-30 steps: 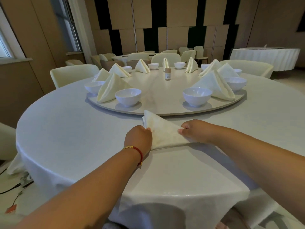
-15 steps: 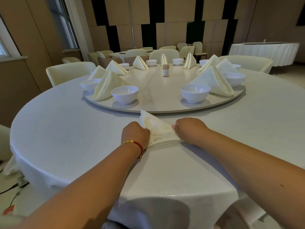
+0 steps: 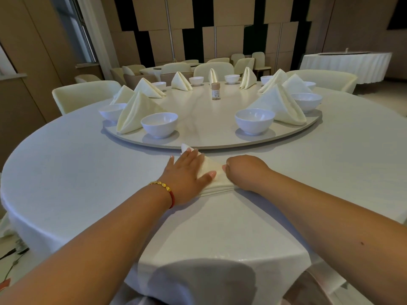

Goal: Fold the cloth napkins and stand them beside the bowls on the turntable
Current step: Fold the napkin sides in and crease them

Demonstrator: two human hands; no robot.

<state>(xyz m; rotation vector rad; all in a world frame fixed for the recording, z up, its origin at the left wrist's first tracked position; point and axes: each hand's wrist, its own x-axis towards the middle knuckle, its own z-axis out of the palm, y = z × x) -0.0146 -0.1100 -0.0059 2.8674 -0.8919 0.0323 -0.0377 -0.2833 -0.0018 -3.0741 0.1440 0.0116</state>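
Napkin (image 3: 214, 176) flat on worktop (image 3: 88, 183), apex far; left hand (image 3: 189, 170) pressing flat, right hand (image 3: 244, 172) pinching right edge.

Left hand (image 3: 189, 170) has opened from a fist and lies flat, fingers extended, on the napkin (image 3: 214, 179); napkin's spread appears slightly narrower than before.

Bare forearms; gold-beaded red cord bracelet (image 3: 165, 190) on left wrist
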